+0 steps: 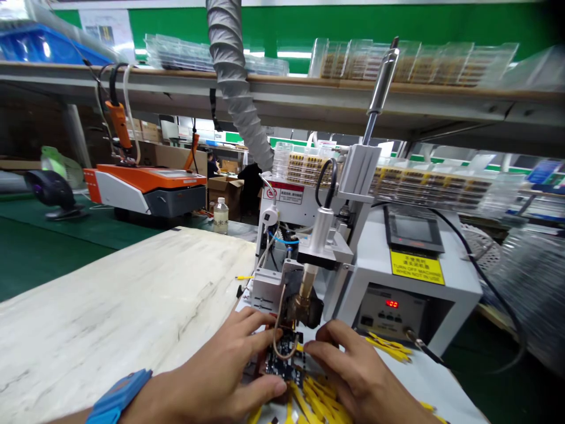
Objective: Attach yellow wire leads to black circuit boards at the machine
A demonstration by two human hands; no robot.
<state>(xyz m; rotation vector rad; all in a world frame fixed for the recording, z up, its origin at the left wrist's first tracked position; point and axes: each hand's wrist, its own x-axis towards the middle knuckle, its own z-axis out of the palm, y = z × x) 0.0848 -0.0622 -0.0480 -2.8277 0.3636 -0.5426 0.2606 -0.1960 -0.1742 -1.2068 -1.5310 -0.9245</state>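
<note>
Under the head of a bench machine [320,235] lies a dark circuit board [285,359] with small parts on it. My left hand [229,365], with a blue band at the wrist, is at the board's left side, thumb at the near edge and fingers at the far left. My right hand [353,365] is at the board's right side, its fingertips bent close together by a small yellow piece; what they hold, if anything, is too small to tell. Several yellow strips [313,403] lie between my hands, by the board's near edge. A thin tube loops down over the board.
More yellow strips [391,347] lie right of my right hand, before a control box [463,285]. A pale mat [110,306] covers the left. Farther back are an orange machine [145,185], a bottle [220,217] and a small fan [50,188].
</note>
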